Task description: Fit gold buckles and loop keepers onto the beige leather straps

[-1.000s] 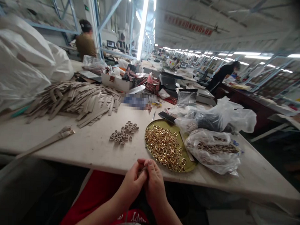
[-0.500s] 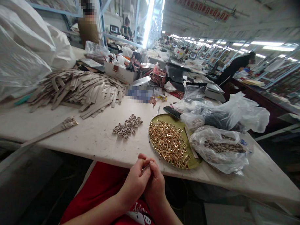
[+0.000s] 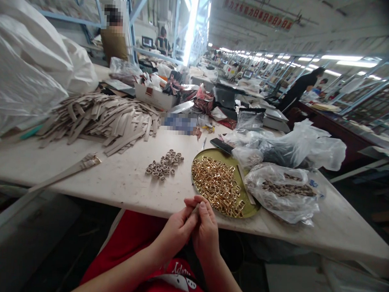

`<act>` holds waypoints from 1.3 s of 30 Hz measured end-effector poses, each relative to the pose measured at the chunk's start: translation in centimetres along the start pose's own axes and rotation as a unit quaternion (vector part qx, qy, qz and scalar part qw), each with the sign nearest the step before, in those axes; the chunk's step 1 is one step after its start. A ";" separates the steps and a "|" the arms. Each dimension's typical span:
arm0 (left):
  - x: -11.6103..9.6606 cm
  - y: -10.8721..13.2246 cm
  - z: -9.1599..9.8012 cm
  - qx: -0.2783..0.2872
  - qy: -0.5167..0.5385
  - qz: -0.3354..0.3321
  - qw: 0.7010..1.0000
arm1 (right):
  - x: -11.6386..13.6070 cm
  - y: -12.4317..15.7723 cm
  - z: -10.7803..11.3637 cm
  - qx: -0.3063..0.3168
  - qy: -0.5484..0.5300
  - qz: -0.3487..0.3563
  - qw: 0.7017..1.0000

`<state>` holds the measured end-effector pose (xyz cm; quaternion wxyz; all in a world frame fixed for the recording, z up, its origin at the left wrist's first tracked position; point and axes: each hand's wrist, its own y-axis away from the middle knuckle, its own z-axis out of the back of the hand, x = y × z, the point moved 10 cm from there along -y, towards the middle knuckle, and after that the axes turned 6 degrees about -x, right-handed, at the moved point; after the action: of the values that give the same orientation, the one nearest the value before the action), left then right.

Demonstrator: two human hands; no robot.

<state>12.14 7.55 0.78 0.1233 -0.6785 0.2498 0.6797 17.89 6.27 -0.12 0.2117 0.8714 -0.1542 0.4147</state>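
Close together at the table's front edge, my left hand (image 3: 176, 231) and my right hand (image 3: 207, 231) are both closed, fingertips meeting. A small taupe piece (image 3: 196, 209) shows between the thumbs and fingers of both hands; most of it is covered, so its exact kind is hidden. Just beyond them lies a round olive-gold tray (image 3: 251, 211) with a heap of shiny gold buckles (image 3: 217, 181). Left of that tray, a cluster of small taupe loops (image 3: 163, 165) rests on the tabletop.
A pile of taupe strips (image 3: 96, 117) covers the table's (image 3: 123, 186) left side, near a bundled strap (image 3: 85, 162). On the right are plastic bags (image 3: 282, 194) and a dark phone-like object (image 3: 222, 145). Co-workers (image 3: 298, 88) are farther off.
My hands have shifted slightly up and to the right, toward the tray. The right hand has turned, and more of the taupe piece shows between the fingers.
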 end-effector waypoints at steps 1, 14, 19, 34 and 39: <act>-0.3 0.1 0.1 -0.006 0.002 -0.013 1.000 | -0.1 0.0 -0.1 0.004 -0.003 -0.004 1.000; -0.6 0.4 0.4 -0.063 -0.126 -0.082 0.987 | -2.0 0.3 1.3 -0.025 -0.042 -0.015 0.999; -0.5 -0.1 0.4 -0.045 -0.087 -0.083 0.992 | -3.1 -0.3 1.2 -0.027 -0.131 -0.081 0.988; 1.0 -1.0 0.6 -0.010 -0.094 -0.049 0.994 | -2.5 -0.6 1.7 -0.029 0.010 -0.025 0.999; 1.1 -0.4 0.8 -0.025 -0.072 -0.027 0.997 | -3.0 -0.1 1.4 -0.026 -0.009 -0.039 0.999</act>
<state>11.64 8.12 -0.43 0.1425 -0.6373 0.2045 0.7292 17.03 5.95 -3.35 0.2492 0.8744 -0.1330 0.3946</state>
